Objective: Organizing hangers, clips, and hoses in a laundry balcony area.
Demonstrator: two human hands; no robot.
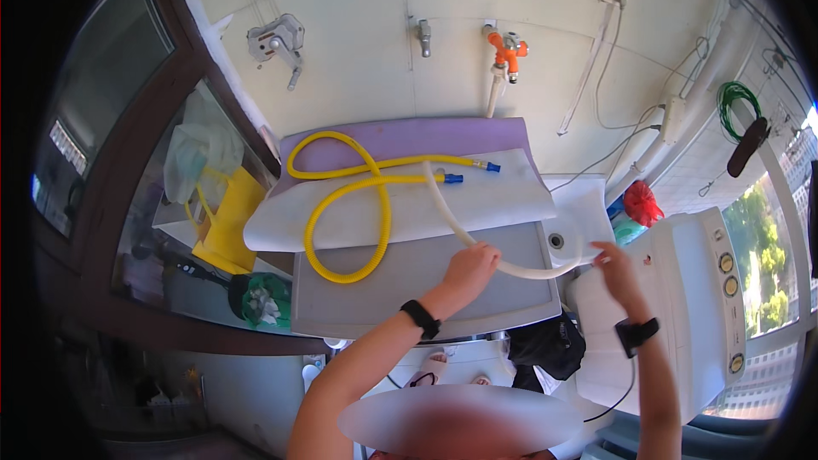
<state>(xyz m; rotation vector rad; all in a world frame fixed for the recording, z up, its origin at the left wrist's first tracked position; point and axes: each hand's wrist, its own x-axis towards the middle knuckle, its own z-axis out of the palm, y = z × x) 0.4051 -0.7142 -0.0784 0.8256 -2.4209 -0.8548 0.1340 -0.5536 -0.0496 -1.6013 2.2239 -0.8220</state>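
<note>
A white flexible hose [530,272] curves over the grey countertop [409,275]. My left hand [474,263] is closed around its middle, and one end lies up near the yellow hose. Beside the hose's far right part, over the small sink, is my right hand [615,265], fingers bent and slightly blurred; whether it touches the hose is unclear. A yellow corrugated hose [385,230] with blue end fittings [454,178] lies looped on a white and purple sheet [409,137], partly hanging onto the grey surface.
An orange tap [508,54] and a metal tap [424,38] are on the wall behind. At right stands a white washing machine [677,306] beside the sink [578,204]. A yellow bag [233,223] is at left. A black bag [549,345] hangs below the counter's front edge.
</note>
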